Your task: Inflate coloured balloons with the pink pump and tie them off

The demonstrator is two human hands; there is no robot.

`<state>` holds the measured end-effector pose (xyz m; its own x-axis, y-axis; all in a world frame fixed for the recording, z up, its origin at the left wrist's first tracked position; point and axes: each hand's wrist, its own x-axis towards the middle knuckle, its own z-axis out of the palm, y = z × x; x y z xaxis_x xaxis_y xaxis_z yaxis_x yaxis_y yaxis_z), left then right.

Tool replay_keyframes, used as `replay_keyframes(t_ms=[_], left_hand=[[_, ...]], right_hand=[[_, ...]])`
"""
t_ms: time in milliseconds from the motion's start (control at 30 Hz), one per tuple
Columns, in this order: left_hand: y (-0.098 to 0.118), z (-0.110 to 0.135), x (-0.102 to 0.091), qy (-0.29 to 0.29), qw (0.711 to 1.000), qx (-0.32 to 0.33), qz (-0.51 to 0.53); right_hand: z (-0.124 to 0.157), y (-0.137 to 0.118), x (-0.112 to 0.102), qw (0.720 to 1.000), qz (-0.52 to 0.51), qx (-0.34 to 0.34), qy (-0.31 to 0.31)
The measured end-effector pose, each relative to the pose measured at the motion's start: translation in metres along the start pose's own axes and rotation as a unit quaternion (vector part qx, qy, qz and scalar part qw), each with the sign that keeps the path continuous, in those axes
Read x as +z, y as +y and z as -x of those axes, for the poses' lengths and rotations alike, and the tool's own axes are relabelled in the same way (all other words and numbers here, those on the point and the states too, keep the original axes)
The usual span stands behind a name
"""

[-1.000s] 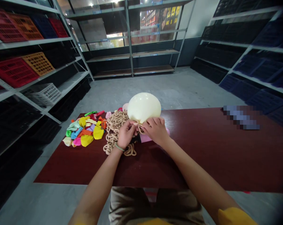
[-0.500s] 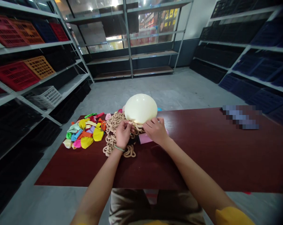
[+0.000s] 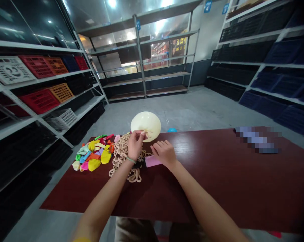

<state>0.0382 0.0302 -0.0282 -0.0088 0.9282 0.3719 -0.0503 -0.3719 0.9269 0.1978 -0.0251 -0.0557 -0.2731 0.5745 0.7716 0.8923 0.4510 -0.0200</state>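
My left hand (image 3: pixel 135 144) is pinched shut on the knotted neck of an inflated cream balloon (image 3: pixel 146 124) and lifts it just above the far edge of the dark red table (image 3: pixel 217 188). My right hand (image 3: pixel 164 153) lies lower, fingers loosely curled over a pink flat object (image 3: pixel 152 161) on the table; I cannot tell whether it grips it. Under both hands lies a pile of beige linked rings (image 3: pixel 123 158). To the left sits a heap of uninflated colourful balloons (image 3: pixel 93 155).
Metal shelves stand on the left with red, orange and white crates (image 3: pixel 41 97), more shelving at the back and dark bins on the right. A blurred object (image 3: pixel 258 138) lies at the table's far right. A small blue balloon (image 3: pixel 172 130) sits on the floor behind the table.
The right hand let go of the balloon's neck and dropped to the table. The left hand raised the balloon away. The camera tilted upward.
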Motion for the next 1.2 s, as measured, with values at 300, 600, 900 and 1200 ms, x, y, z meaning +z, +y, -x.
replay_keyframes(t_ms=[300, 600, 900, 1200], left_hand=[[-0.007, -0.018, 0.006, -0.036, 0.993, -0.099, -0.049], [0.003, 0.024, -0.078, 0.034, 0.980, -0.110, -0.160], [-0.005, 0.048, -0.178, 0.116, 0.898, -0.026, -0.424], [-0.039, 0.075, -0.203, 0.048, 0.795, -0.024, -0.604]], right_hand=[[0.001, -0.003, 0.002, 1.000, -0.007, 0.004, -0.002], [0.003, -0.029, 0.002, 0.998, -0.039, -0.031, -0.049], [0.015, -0.056, 0.015, 0.991, -0.073, -0.077, -0.079], [0.020, -0.057, 0.021, 0.990, -0.066, -0.075, -0.100]])
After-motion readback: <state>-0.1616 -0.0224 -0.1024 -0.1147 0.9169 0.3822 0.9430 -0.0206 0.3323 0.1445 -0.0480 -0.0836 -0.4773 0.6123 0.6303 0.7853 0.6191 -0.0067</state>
